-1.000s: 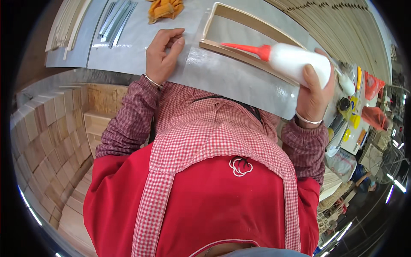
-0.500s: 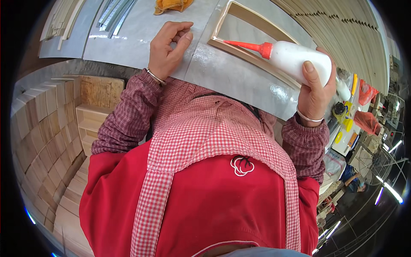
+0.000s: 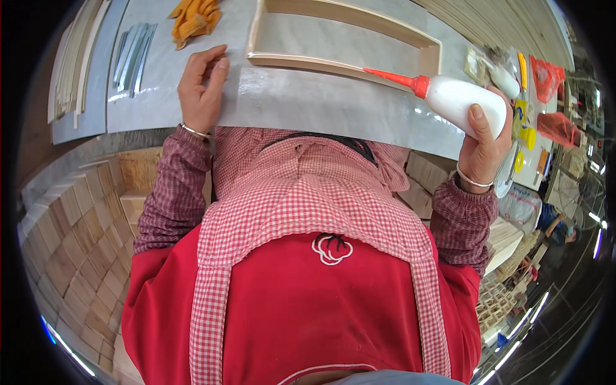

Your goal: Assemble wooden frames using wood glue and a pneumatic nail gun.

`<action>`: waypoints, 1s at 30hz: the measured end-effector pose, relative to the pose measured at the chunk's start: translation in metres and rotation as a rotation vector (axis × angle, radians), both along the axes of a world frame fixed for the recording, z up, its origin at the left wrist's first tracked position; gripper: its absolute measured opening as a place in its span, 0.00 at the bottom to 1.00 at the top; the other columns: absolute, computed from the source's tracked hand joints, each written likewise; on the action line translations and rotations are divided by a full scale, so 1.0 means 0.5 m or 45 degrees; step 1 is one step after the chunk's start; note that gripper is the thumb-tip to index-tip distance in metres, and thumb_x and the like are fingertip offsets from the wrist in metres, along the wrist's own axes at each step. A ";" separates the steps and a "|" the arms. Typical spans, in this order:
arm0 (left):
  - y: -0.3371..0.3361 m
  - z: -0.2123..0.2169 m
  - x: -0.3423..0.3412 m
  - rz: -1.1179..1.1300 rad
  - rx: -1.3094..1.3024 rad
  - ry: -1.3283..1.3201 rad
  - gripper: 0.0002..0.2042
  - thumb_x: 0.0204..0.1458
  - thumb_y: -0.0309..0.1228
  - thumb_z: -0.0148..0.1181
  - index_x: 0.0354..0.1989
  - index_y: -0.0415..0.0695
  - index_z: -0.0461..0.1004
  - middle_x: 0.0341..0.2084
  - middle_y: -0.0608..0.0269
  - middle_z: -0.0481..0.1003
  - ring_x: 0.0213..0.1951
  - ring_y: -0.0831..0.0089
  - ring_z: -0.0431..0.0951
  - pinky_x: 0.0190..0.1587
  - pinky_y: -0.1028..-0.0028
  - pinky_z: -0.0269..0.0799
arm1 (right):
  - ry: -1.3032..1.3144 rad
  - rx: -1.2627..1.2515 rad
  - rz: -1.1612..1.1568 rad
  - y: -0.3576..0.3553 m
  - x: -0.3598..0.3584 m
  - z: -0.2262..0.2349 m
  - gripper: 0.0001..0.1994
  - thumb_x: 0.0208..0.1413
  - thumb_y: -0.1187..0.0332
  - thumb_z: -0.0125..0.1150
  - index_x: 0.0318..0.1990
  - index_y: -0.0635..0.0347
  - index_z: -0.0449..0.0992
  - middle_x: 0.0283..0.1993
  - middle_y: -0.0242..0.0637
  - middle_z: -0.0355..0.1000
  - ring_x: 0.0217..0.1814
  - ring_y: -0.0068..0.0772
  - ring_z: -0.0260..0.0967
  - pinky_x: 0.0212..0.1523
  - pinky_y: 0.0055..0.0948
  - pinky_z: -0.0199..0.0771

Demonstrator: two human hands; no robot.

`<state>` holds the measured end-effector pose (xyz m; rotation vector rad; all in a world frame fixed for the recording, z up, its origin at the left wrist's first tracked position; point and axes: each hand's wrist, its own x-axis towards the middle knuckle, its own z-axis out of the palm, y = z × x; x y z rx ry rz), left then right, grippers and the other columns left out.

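Observation:
A white glue bottle point(image 3: 463, 106) with a red tapered nozzle lies tilted in my right hand point(image 3: 486, 141), the fingers and thumb wrapped round its base. The nozzle tip meets the near rail of a shallow rectangular wooden frame point(image 3: 301, 61) on the table. A thin whitish line shows along that rail's top edge. My left hand point(image 3: 201, 86) rests on the tabletop left of the frame, loosely curled and holding nothing, with its thumb apart from the index finger.
An orange cloth point(image 3: 194, 20) lies beyond my left hand. Grey strips point(image 3: 133, 59) and pale wooden strips point(image 3: 76, 61) are at the left. Long boards fill the far right. Another white bottle point(image 3: 504, 80) and red plastic bags point(image 3: 547, 78) stand rightward. Wooden blocks point(image 3: 77, 237) are stacked lower left.
The nozzle has slid rightward along the near rail from the frame's left corner. The whole view has shifted and turned, and more of the frame's right end shows. My left hand stays loosely curled.

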<state>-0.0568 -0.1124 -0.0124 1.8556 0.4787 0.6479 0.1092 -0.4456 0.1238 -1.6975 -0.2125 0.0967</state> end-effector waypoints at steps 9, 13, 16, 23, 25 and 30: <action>-0.005 0.002 0.002 0.008 -0.001 0.100 0.12 0.55 0.28 0.52 0.46 0.38 0.72 0.39 0.62 0.72 0.38 0.75 0.70 0.41 0.80 0.66 | -0.051 -0.029 -0.262 -0.138 -0.001 -0.007 0.23 0.48 0.73 0.62 0.53 0.64 0.64 0.48 0.44 0.66 0.46 0.35 0.65 0.48 0.26 0.67; -0.003 0.000 -0.002 0.004 0.032 0.144 0.13 0.56 0.29 0.52 0.49 0.39 0.71 0.41 0.63 0.72 0.38 0.76 0.71 0.41 0.81 0.66 | -0.071 -0.004 -0.355 -0.167 -0.003 -0.011 0.23 0.49 0.73 0.62 0.53 0.65 0.65 0.48 0.44 0.66 0.46 0.35 0.65 0.48 0.26 0.67; -0.009 0.004 0.004 0.001 0.034 0.165 0.14 0.57 0.29 0.51 0.50 0.39 0.70 0.41 0.62 0.72 0.38 0.76 0.71 0.41 0.80 0.66 | -0.074 0.030 -0.412 -0.184 -0.003 -0.014 0.23 0.48 0.73 0.63 0.53 0.64 0.65 0.47 0.44 0.66 0.46 0.35 0.66 0.48 0.26 0.68; -0.004 0.004 -0.002 0.015 0.061 0.164 0.13 0.56 0.29 0.52 0.49 0.38 0.70 0.41 0.61 0.72 0.39 0.75 0.70 0.42 0.79 0.67 | -0.032 0.392 -0.636 -0.214 0.017 -0.053 0.24 0.46 0.73 0.66 0.50 0.64 0.64 0.46 0.45 0.66 0.44 0.38 0.68 0.43 0.28 0.73; -0.003 0.003 -0.007 0.006 0.080 0.137 0.14 0.56 0.29 0.52 0.49 0.38 0.70 0.41 0.61 0.72 0.39 0.75 0.70 0.42 0.79 0.67 | -0.039 0.559 -0.733 -0.222 0.034 -0.078 0.23 0.46 0.72 0.66 0.49 0.65 0.63 0.46 0.47 0.65 0.44 0.40 0.68 0.41 0.30 0.75; -0.006 0.006 -0.009 -0.032 0.050 0.162 0.14 0.56 0.29 0.51 0.49 0.37 0.70 0.41 0.60 0.72 0.39 0.74 0.70 0.42 0.79 0.67 | -0.165 0.762 -1.057 -0.236 0.102 -0.178 0.22 0.49 0.69 0.65 0.47 0.67 0.62 0.44 0.48 0.66 0.41 0.41 0.69 0.40 0.30 0.76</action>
